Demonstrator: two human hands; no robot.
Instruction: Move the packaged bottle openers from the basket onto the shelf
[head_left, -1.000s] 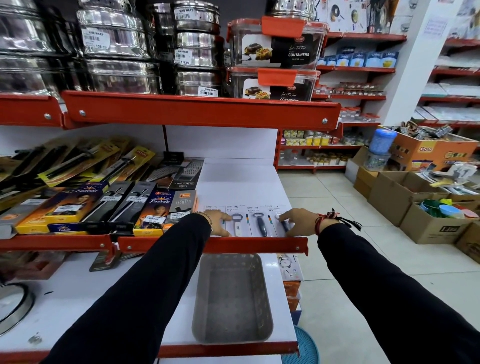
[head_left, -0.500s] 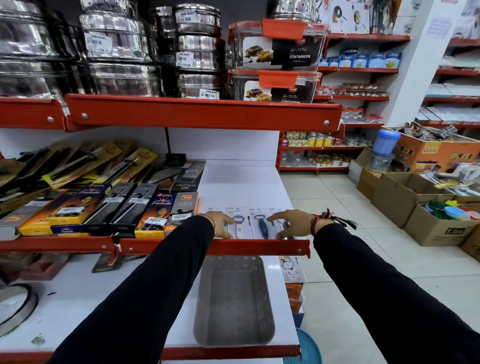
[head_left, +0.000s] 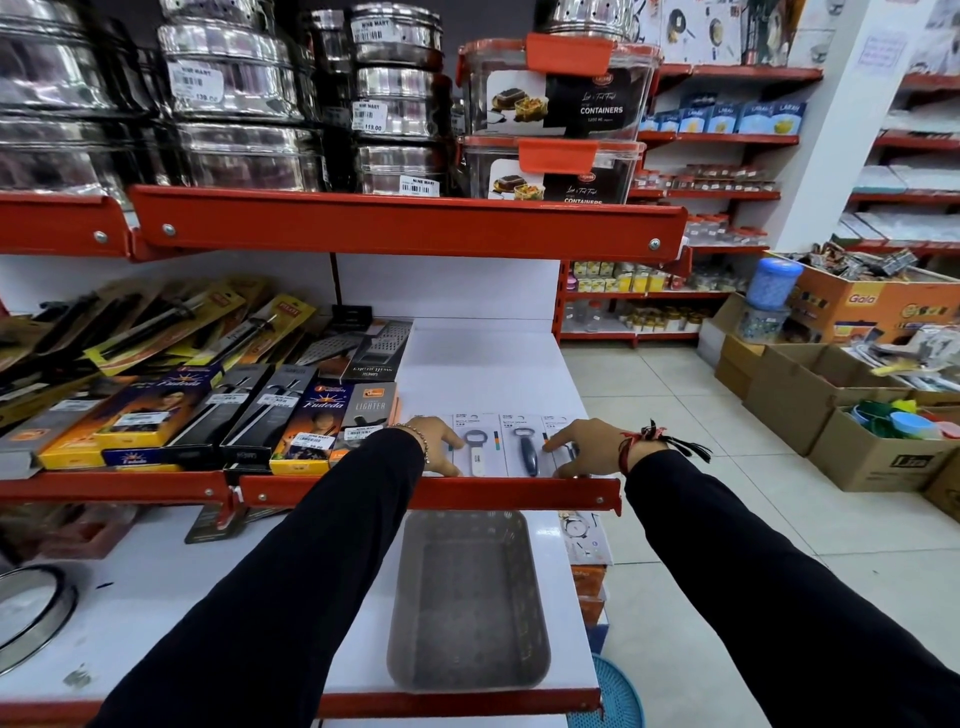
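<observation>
Now both hands' (head_left: 439, 441) (head_left: 584, 447) fingers flat, ungrasping, on shelved bottle openers (head_left: 527, 449); basket (head_left: 467, 670) below.

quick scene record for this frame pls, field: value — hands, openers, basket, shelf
left hand: flat on the leftmost opener pack, not gripping
right hand: fingers spread on the rightmost pack, not gripping
bottle openers: packs in a row, flat, at the shelf's front edge
basket: grey, looks empty, one shelf lower
shelf: white, red front lip, bare behind the row
neighbours: lighter boxes left of the row
</observation>
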